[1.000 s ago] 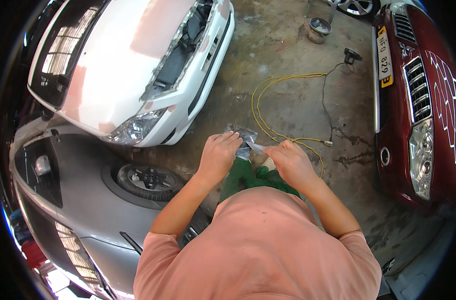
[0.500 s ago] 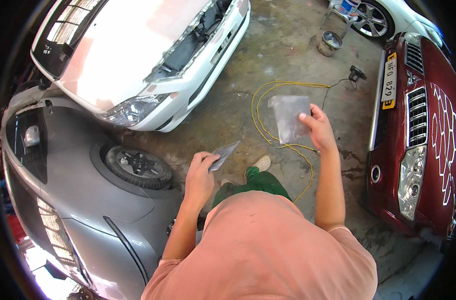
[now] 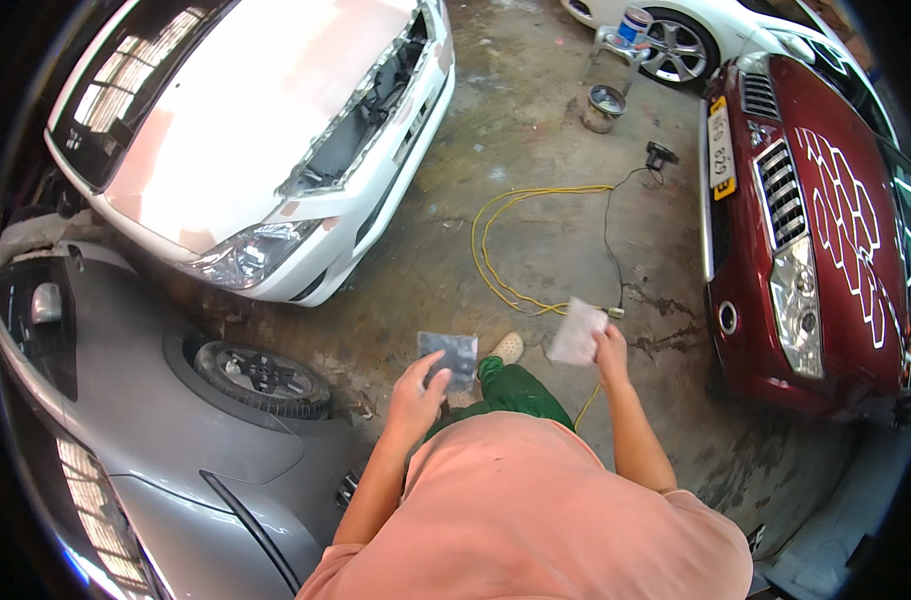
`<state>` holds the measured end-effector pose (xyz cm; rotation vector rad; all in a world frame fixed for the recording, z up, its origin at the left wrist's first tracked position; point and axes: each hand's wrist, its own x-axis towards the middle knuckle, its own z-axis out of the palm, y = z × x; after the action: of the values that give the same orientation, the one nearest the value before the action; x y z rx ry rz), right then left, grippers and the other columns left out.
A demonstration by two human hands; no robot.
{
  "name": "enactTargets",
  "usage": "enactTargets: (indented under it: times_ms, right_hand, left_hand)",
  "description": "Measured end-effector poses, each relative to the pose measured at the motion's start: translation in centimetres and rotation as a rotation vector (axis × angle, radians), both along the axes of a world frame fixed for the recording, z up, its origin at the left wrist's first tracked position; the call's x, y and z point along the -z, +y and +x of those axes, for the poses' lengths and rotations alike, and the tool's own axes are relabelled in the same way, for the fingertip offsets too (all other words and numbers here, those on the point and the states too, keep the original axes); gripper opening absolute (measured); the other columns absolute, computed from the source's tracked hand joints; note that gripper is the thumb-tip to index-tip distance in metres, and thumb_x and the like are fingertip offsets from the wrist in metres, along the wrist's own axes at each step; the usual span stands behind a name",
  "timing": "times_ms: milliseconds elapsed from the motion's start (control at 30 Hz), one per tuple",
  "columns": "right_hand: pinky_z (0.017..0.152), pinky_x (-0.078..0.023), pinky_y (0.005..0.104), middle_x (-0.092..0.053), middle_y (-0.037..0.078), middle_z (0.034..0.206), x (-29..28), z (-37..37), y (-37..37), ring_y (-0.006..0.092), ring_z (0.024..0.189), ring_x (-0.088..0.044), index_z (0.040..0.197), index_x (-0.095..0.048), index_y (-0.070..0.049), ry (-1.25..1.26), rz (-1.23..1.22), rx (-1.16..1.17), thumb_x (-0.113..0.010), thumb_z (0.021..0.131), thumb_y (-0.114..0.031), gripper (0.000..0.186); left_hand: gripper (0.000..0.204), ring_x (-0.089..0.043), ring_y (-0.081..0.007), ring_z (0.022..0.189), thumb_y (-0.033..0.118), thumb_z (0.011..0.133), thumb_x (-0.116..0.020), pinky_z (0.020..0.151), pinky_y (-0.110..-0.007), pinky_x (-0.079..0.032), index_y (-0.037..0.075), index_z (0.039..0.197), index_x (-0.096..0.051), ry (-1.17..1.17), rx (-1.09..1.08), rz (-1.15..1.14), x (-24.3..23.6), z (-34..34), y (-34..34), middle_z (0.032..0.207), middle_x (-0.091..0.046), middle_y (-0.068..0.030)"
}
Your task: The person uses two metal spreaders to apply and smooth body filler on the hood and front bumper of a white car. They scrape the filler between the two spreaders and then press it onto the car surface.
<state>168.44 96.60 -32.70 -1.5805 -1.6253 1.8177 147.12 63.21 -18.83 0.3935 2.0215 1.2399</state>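
My left hand [image 3: 416, 398] is at the lower middle, gripping a dark grey sandpaper sheet [image 3: 459, 356]. The sheet lies flat to the view with pale worn patches; its near left part is behind my fingers and thumb. To the right, my right hand [image 3: 610, 352] pinches a paler, whitish-grey sandpaper sheet [image 3: 575, 335] by its right edge. That sheet hangs tilted in the air above the floor. The two sheets are apart, one on each side of my light-coloured shoe [image 3: 509, 348].
A white car [image 3: 265, 110] with an open front stands at left, above a grey car [image 3: 175, 380]. A dark red vehicle [image 3: 775, 240] stands at right. Yellow cord [image 3: 485, 215], a black tool [image 3: 659, 155], a bucket [image 3: 603, 108] and a stool [image 3: 615, 45] are on the floor.
Both hands have come lower and nearer my body, the right one most. The left sheet has turned from edge-on to face up. The whole view has shifted.
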Motion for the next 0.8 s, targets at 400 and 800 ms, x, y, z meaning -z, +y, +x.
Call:
enactTargets:
  times_ms: [400,800]
  right_hand:
    - [0.079,-0.061,0.0392,-0.07,0.01,0.111,-17.9,-7.4,-16.3,0.022,0.095,-0.071,0.114,-0.061,-0.005,0.774,-0.586,-0.118,-0.057,0.1,-0.019,0.02]
    - [0.102,-0.048,0.0379,-0.063,0.005,0.129,-20.2,-6.4,-10.2,0.0207,0.117,-0.061,0.129,-0.059,-0.009,0.933,0.111,0.015,-0.053,0.104,-0.027,0.032]
  left_hand:
    - [0.036,-0.063,-0.0209,0.109,0.009,0.088,-0.065,0.097,-0.034,-0.048,-0.005,0.121,-0.061,-0.459,-0.195,0.577,-0.2,2.7,5.1,0.119,-0.066,-0.0116]
    - [0.051,-0.058,-0.0248,0.115,-0.002,0.08,-0.055,0.095,-0.037,-0.048,0.0,0.131,-0.051,-0.529,-0.066,0.59,-4.2,4.8,3.0,0.121,-0.059,-0.0076]
